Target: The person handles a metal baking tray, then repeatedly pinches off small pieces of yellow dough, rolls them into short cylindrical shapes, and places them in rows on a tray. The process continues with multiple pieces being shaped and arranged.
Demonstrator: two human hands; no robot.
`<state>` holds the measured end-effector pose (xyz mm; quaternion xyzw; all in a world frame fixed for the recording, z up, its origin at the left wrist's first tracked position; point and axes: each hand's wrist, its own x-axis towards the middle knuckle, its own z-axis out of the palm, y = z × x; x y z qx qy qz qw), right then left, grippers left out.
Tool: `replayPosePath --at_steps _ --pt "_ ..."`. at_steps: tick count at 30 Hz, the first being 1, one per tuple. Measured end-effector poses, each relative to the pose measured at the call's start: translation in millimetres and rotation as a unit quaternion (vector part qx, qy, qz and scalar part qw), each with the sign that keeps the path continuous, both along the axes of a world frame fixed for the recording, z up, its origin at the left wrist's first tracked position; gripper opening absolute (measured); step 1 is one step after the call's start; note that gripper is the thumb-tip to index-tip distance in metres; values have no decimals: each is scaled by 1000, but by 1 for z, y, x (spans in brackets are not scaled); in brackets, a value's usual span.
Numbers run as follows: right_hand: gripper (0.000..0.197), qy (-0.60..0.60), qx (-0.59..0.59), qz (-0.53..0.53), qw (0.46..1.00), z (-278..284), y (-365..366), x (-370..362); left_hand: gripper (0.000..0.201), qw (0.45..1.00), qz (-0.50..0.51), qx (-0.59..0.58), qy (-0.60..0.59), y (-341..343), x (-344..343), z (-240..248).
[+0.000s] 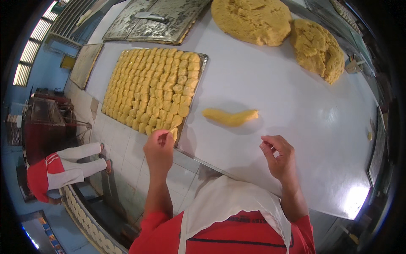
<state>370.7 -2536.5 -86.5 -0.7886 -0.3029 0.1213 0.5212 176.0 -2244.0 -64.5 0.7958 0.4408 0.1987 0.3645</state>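
The small dough piece (174, 133) is at the near right corner of the tray (204, 63), pinched between the thumb and fingers of the left hand (159, 142). What could go wrong there, I'd say, is squashing: the dough looks soft, and too firm a pinch might dent it or leave it clinging to the fingertips. The packed dough pieces (148, 84) beside it leave little slack, so a careless knuckle could press a neighbour out of line. The tray also seems to sit right along the table's edge — a hard bump from the wrist might shift it.

As for the grip, the piece lies at the fingertips, partly hidden by them, its yellow end showing on the right; whether its underside touches the tray, I can't tell.

Farther right on the pale table (321, 127) lies a bent dough roll (230, 117), apart from both hands. The right hand (279, 156) hangs nearer to us, fingers loosely curled, with nothing visible between them. Beyond are two big dough masses (251, 21) and dark metal sheets with a knife (151, 17) on top; off left, a co-worker (76, 165) in red and white bends over.
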Motion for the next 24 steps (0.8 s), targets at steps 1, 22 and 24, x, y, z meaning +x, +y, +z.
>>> replayPosePath --at_steps 1,22,24 --pt "19 22 6 3 1000 1 -1 -2 16 997 -2 -70 -26 -4 -2 3" --pt "26 305 129 -30 943 -10 -36 -11 29 807 -338 -468 -126 -146 112 -40" --pt "23 248 80 -51 964 -13 -36 -10 26 810 -317 -479 -121 -150 114 -43"
